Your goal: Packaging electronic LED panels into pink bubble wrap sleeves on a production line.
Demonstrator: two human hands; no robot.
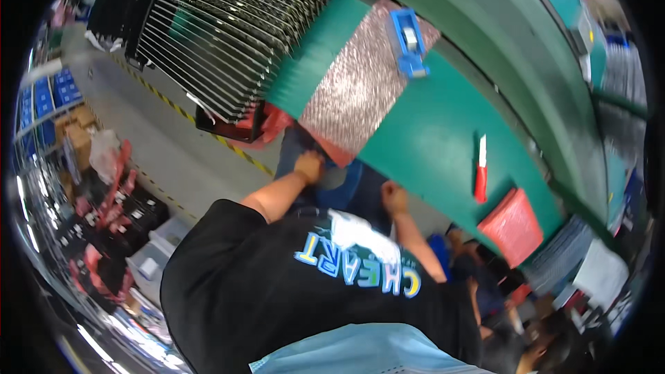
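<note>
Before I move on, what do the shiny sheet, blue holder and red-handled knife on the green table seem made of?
Shiny sheet: probably plastic bubble wrap, judging by its glinting, bumpy, pinkish surface.
Blue holder: likely hard plastic, given its even blue colour.
Red-handled knife: handle seems plastic, uniformly red; the pale blade could be metal, but I can't confirm.

Tape dispenser [410,45]: on bubble-wrap sheet [357,79], far end
Knife [481,174]: on worktable [429,128], right of bubble-wrap sheet
Packet [512,228]: right of knife
Rack [222,34]: left of bubble-wrap sheet
</note>
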